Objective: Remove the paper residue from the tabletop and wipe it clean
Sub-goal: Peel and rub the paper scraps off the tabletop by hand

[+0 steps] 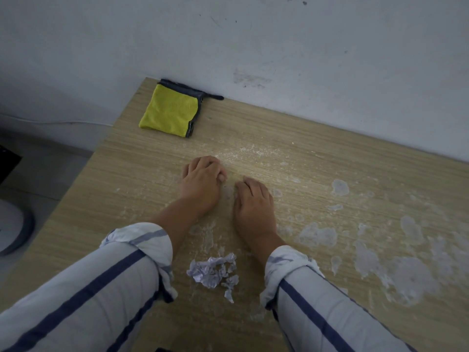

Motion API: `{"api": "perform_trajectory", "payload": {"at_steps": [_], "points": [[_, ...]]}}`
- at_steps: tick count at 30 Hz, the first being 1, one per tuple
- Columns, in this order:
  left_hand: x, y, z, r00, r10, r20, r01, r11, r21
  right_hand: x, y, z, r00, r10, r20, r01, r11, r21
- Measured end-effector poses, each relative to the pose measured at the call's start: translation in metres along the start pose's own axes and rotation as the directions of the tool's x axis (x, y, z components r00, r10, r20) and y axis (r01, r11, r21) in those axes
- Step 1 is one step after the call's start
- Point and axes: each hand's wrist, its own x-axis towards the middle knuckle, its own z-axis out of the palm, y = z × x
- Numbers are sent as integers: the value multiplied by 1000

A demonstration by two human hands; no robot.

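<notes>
Both hands rest on the wooden tabletop near its middle. My left hand has its fingers curled down against the surface, fingertips on a thin smear of white residue. My right hand lies beside it, fingers bent and pressed to the wood. I cannot see anything held in either hand. White paper residue patches cover the right side of the table, with fine specks beyond my hands. A pile of torn, crumpled paper scraps sits between my forearms. A folded yellow cloth with a grey edge lies at the far left corner.
A white scuffed wall runs along the table's far edge. The table's left edge drops to a grey floor, where a round white and grey object and a dark object stand.
</notes>
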Motion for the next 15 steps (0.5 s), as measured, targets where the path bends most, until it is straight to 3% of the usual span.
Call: {"api": "perform_trajectory", "payload": {"at_steps": [3,7,12,15], "points": [[3,2,-2,992,-123,-19,118,978,-169,0,0,1,1000,-8,-16,8,1000,-14],[-2,3,-16,974,-226,11,204,858,-472,2,-1,0,1000,-2,-7,2,1000,-9],[-28,8,-36,970,-235,64,228,785,-576,4,4,-3,994,19,105,-23,999,39],[-47,10,-44,974,-207,86,218,775,-593,7,-3,-22,990,30,138,-67,959,274]]}}
